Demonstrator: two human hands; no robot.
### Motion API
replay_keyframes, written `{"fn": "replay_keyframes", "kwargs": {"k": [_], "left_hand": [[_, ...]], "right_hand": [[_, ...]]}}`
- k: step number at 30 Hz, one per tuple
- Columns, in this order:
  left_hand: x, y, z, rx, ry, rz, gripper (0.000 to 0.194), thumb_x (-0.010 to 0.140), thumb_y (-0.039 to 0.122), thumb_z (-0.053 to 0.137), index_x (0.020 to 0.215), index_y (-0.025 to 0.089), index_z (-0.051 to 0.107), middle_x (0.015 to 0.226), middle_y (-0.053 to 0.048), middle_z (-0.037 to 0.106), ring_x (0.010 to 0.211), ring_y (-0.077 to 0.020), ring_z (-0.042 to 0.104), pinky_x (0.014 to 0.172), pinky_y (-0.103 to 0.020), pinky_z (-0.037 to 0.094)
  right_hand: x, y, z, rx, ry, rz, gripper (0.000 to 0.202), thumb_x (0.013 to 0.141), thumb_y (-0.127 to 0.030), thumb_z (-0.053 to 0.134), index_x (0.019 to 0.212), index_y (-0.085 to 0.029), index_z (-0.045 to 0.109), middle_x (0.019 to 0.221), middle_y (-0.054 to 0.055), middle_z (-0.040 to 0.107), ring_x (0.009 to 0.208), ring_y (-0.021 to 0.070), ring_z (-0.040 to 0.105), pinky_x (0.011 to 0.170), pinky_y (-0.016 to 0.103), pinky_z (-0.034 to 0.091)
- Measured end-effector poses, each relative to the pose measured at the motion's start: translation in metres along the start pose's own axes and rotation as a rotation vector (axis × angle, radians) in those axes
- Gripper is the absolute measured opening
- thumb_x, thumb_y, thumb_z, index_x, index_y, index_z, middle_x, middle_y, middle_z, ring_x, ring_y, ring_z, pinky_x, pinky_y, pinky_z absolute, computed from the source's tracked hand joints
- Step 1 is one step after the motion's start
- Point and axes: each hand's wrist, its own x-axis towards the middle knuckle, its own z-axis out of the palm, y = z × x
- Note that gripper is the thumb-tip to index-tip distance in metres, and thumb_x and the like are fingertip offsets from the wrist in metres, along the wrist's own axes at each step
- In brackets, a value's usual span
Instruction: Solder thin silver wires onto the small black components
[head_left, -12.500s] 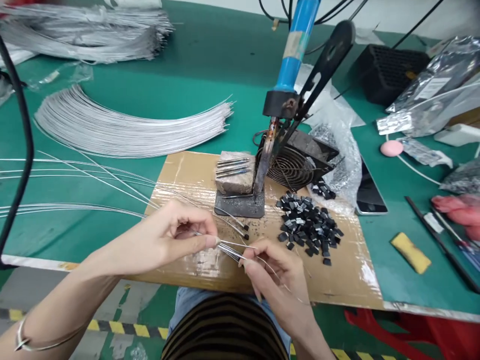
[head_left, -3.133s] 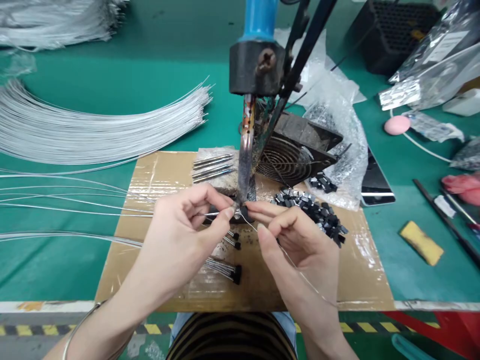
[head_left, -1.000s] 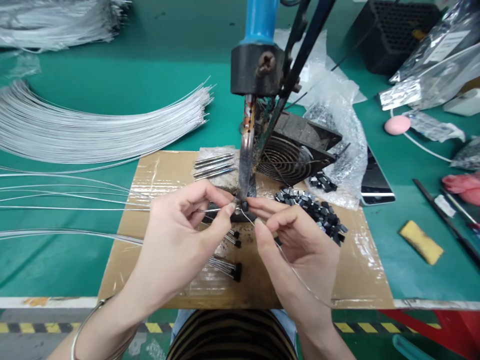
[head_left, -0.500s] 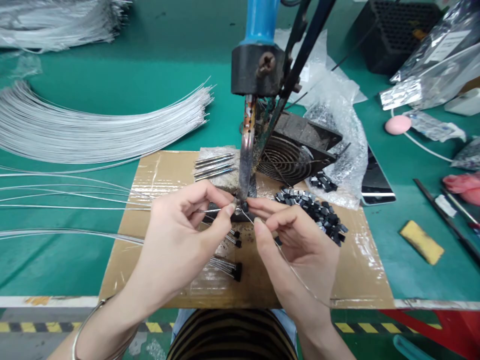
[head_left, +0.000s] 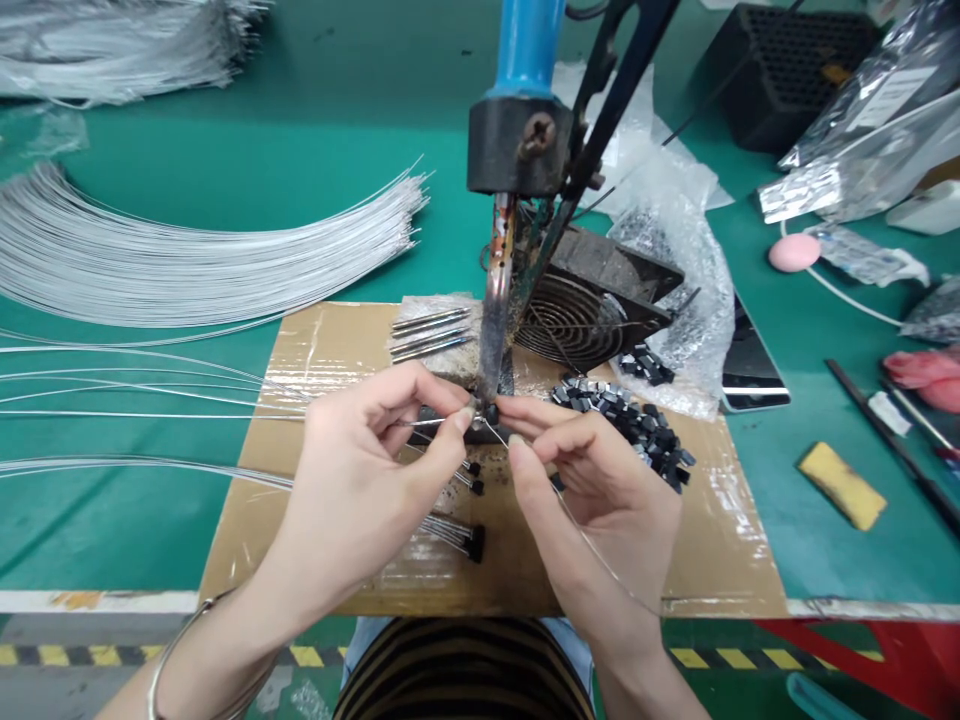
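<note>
**Handling Notes and Grip Points**

The left hand [head_left: 367, 450], at frame centre, is closed in a thumb-and-index pinch on a thin cable [head_left: 421, 422]; the cable's end sits just beside the soldering iron [head_left: 493, 340] tip, partly hidden by fingertips. The right hand [head_left: 600, 480], right of centre, is half curled, with a fine wire [head_left: 611, 572] held at the thumb and trailing along the palm. Its foremost fingertips are near a small black part [head_left: 492, 411] at the tip; contact cannot be confirmed.

Expect the cable to be light and springy: grip close to the end to limit sway. The fine wire should be light, soft and easily bent; hold it a short way back from its tip. Treat the iron as hot.

Farther out, black-ended cables [head_left: 450, 532] lie on the cardboard [head_left: 720, 540] at lower centre. Loose black blocks [head_left: 637, 425] are piled right of centre; a pale cable bundle [head_left: 202, 270] lies at upper left.
</note>
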Motion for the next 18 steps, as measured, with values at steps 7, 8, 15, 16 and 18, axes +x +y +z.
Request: {"fn": "replay_keyframes", "kwargs": {"k": [7, 8, 15, 16, 18], "left_hand": [[0.0013, -0.0005, 0.0002, -0.004, -0.018, 0.005, 0.010, 0.082, 0.012, 0.071, 0.077, 0.020, 0.070, 0.086, 0.001, 0.074, 0.077, -0.0123, 0.068, 0.064, -0.018, 0.050], [0.0011, -0.0004, 0.0002, -0.003, -0.016, 0.006, 0.010, 0.082, 0.012, 0.071, 0.077, 0.020, 0.070, 0.086, 0.001, 0.074, 0.077, -0.0124, 0.068, 0.064, -0.018, 0.049], [0.0000, -0.0001, 0.0006, -0.015, -0.014, 0.009, 0.008, 0.082, 0.014, 0.072, 0.077, 0.020, 0.070, 0.085, 0.000, 0.074, 0.077, -0.0131, 0.068, 0.064, -0.018, 0.050], [0.0002, 0.0000, 0.0006, -0.012, -0.015, 0.007, 0.008, 0.082, 0.014, 0.072, 0.077, 0.020, 0.070, 0.085, 0.000, 0.074, 0.076, -0.0129, 0.068, 0.064, -0.018, 0.050], [0.0007, 0.0003, 0.0005, -0.006, -0.019, 0.008, 0.010, 0.082, 0.012, 0.071, 0.077, 0.020, 0.070, 0.085, 0.001, 0.073, 0.076, -0.0123, 0.067, 0.065, -0.018, 0.050]], "right_hand": [[0.0012, 0.0015, 0.0006, -0.005, 0.005, 0.002, 0.015, 0.096, -0.011, 0.065, 0.087, -0.022, 0.061, 0.122, 0.003, 0.072, 0.120, 0.0205, 0.067, 0.107, 0.036, 0.051], [0.0013, 0.0014, 0.0006, -0.007, 0.006, 0.003, 0.015, 0.096, -0.011, 0.065, 0.086, -0.022, 0.061, 0.121, 0.003, 0.072, 0.120, 0.0203, 0.067, 0.107, 0.035, 0.051], [0.0013, 0.0012, 0.0015, -0.009, 0.010, -0.004, 0.016, 0.096, -0.010, 0.066, 0.086, -0.022, 0.061, 0.120, 0.002, 0.072, 0.118, 0.0181, 0.067, 0.106, 0.032, 0.051], [0.0013, 0.0013, 0.0016, -0.007, 0.012, -0.003, 0.016, 0.096, -0.010, 0.066, 0.086, -0.022, 0.061, 0.120, 0.002, 0.072, 0.118, 0.0180, 0.067, 0.106, 0.032, 0.051], [0.0011, 0.0012, 0.0017, -0.004, 0.013, -0.001, 0.015, 0.096, -0.011, 0.066, 0.087, -0.022, 0.061, 0.120, 0.001, 0.072, 0.118, 0.0179, 0.067, 0.106, 0.032, 0.051]]}}
